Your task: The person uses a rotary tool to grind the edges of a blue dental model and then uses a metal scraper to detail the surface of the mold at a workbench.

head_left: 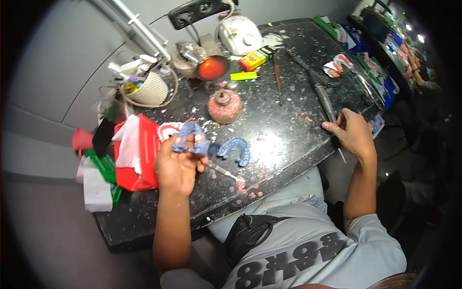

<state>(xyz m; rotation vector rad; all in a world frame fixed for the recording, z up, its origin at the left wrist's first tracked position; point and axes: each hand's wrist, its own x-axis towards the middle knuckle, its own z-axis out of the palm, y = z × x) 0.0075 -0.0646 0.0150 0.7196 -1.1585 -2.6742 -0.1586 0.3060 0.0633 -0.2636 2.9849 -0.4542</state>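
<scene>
On a dark speckled bench, strewn with pink wax crumbs and tools. At its left edge, a red box with white paper spilling out, beside it a green packet. Further back, a white woven basket stuffed with small items, a white machine, a lamp glowing orange-red and a round pinkish burner. Left hand raised just over the bench edge, fingers curled closed around a blue-grey dental cast held between thumb and fingertips. Just right of it, lying on the bench, a second cast, horseshoe-shaped and the same blue-grey, apart from the hand. Right hand resting at the bench's right edge, fingers closed loosely on a thin metal tool whose tip pokes out below the palm. Near the front edge, a slim instrument with a wax-smeared tip. Yellow box and lime-green lighter well back. Likely stone plaster, so stiff, fairly heavy for its size, brittle at the tooth ridges; best gripped by the thick base, not by the teeth.
</scene>
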